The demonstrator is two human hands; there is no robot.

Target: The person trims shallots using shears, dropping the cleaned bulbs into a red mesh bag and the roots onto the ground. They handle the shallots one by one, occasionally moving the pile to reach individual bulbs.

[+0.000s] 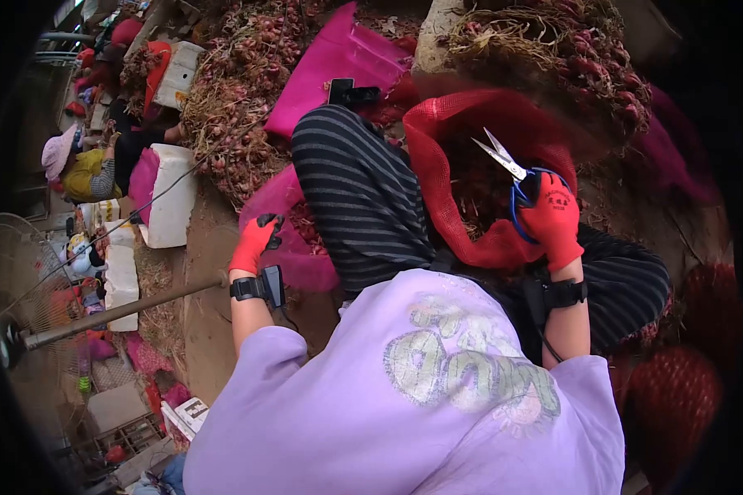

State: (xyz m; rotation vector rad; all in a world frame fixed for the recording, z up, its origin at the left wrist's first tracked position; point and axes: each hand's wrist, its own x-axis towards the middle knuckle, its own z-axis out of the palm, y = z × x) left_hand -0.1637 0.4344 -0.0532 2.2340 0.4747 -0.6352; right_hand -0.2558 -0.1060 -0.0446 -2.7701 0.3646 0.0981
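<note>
In letter-gloved right hand (551, 210), scissors (506, 160).

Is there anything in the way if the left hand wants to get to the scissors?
Yes, two things. Going straight across from the left hand to the scissors, the bent leg in stripy trousers comes first, then the side of the open red net bag.

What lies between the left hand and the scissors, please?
In the head view: pink netting, the striped left leg, then the red bag's rim.
</note>
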